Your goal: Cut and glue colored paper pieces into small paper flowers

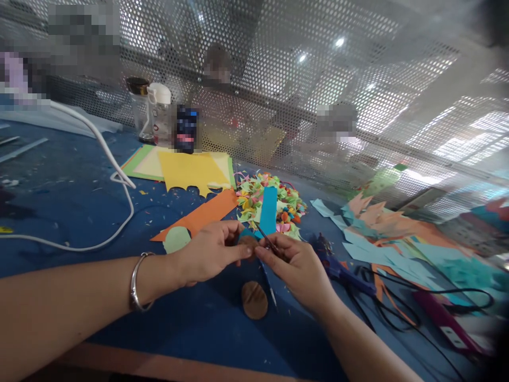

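Observation:
My left hand (212,249), wearing a silver bangle, has its fingers closed around a small brown disc (247,246). A bit of blue paper (246,233) shows at the disc's upper edge. Touching the disc from the other side is my right hand (288,260), pinching a slim dark pointed tool (265,235) whose exact kind I cannot make out. A second brown disc (254,300) lies flat on the table below, beside a thin pen-like stick (270,286). Just beyond my fingers is a strip of bright blue paper (269,209).
A pile of colourful folded paper pieces (250,199) lies ahead. Orange paper (210,212), a pale green circle (176,240) and yellow sheets (191,167) lie left. Rightward are a blue glue gun (345,273), cables and a purple power strip (441,321). Bottles (161,114) stand by the perforated screen.

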Demonstrator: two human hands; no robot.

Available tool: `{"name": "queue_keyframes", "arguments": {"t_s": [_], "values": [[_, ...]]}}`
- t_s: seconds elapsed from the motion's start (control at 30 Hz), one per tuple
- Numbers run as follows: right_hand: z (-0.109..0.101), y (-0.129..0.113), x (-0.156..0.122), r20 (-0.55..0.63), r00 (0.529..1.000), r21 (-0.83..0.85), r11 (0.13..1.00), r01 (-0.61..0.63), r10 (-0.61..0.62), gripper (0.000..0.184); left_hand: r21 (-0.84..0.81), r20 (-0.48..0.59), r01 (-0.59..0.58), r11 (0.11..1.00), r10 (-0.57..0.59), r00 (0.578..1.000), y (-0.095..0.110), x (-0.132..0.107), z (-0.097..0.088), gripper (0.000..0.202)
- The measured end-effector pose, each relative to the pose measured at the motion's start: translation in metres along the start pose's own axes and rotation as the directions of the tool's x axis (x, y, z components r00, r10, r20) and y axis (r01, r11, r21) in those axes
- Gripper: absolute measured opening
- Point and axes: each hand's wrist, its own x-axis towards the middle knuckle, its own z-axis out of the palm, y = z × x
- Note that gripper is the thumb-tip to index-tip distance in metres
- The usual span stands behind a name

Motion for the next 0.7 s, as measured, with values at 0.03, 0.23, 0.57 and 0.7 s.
{"name": "queue_keyframes", "arguments": {"t_s": [0.03,0.23,0.57,0.7], "values": [[0.0002,0.0008,-0.0003,-0.004,1.0,-0.001,1.0,0.005,-0.005,0.031,-0.027,0.004,0.005,1.0,-0.005,1.0,0.0005,-0.0003,0.0001,0.017],[0.0008,0.0057,-0.0007,-0.1,0.994,-0.002,0.999,0.045,-0.045,0.031,-0.247,0.002,0.082,0.965,-0.084,0.996,0.0,0.0004,0.0004,0.023],[-0.0006,0.0066,-0.0013,-0.07,0.996,-0.007,0.998,0.063,-0.063,0.039,-0.252,-0.081,0.025,0.967,-0.047,0.996,0.0023,0.0002,-0.0009,0.016],[-0.0021,0.0106,-0.002,-0.022,0.999,0.096,0.995,0.029,-0.027,0.048,-0.177,-0.129,0.007,0.984,-0.031,0.991,0.0061,0.0013,-0.0044,0.013]]}}
